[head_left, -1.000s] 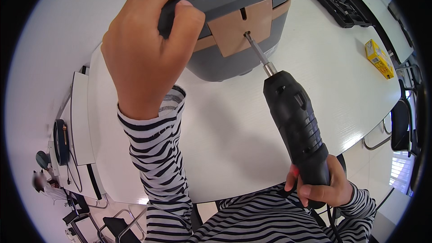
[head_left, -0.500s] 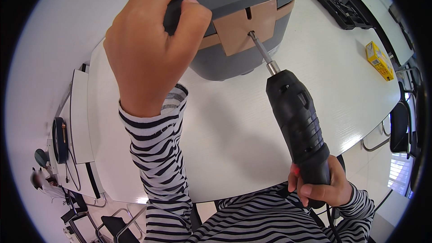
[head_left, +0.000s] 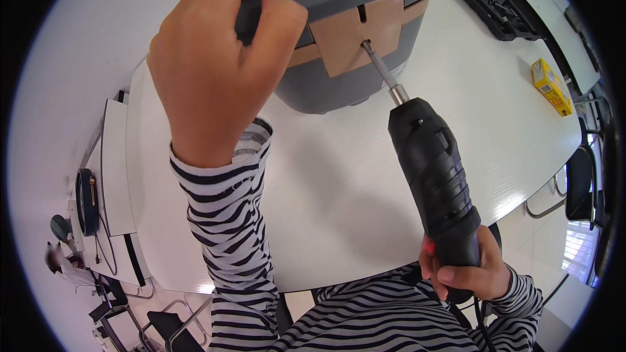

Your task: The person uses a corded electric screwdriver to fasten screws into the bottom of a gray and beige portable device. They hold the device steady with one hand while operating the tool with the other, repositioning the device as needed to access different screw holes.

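Observation:
A grey rice cooker (head_left: 306, 85) with a copper-coloured panel (head_left: 339, 52) stands tilted at the top of the view, its upper part cut off. My left hand (head_left: 218, 58) is closed over the dark edge at its left side, thumb and fingers pressed together there; what lies under the palm is hidden. In my right hand (head_left: 466, 274) is a black corded electric screwdriver (head_left: 427, 163), gripped round its lower end. Its long metal bit (head_left: 381, 65) reaches up to the panel, the tip in a small hole below a dark slot.
All this rests on a white table (head_left: 313, 221). Towards the far right lie an open black tool case (head_left: 495, 10) and a yellow box (head_left: 551, 88). Chairs (head_left: 580, 182) stand beyond the right edge, and a dark round bag (head_left: 86, 202) is off to the left.
The rice cooker and the bit's tip sit very slightly higher in view, and the screwdriver has shifted a touch to the right. Both hands keep their hold.

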Demonstrator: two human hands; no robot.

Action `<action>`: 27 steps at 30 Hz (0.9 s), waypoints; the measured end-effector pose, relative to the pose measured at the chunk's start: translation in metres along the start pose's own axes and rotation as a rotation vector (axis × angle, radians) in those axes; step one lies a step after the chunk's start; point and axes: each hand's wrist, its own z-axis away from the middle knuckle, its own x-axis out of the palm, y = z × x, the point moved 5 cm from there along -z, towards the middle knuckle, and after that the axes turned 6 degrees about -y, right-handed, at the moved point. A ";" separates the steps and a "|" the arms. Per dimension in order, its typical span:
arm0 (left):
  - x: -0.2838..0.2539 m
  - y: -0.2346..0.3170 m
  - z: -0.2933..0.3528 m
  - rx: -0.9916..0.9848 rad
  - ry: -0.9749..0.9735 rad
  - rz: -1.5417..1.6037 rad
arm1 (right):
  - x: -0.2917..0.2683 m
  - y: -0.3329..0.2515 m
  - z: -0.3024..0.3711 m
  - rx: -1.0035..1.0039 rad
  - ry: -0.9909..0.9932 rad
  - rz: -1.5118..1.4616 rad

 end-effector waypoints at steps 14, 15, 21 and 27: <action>0.000 -0.001 0.000 0.011 0.004 -0.010 | 0.001 -0.002 0.003 0.066 0.003 -0.039; 0.001 0.000 0.000 0.016 0.005 -0.011 | 0.000 -0.002 0.003 0.074 -0.001 -0.028; 0.001 -0.001 0.000 0.027 -0.002 -0.002 | 0.000 -0.002 0.003 0.077 -0.011 -0.039; 0.000 -0.003 0.001 -0.001 -0.008 0.013 | 0.003 -0.001 0.003 0.082 -0.013 -0.064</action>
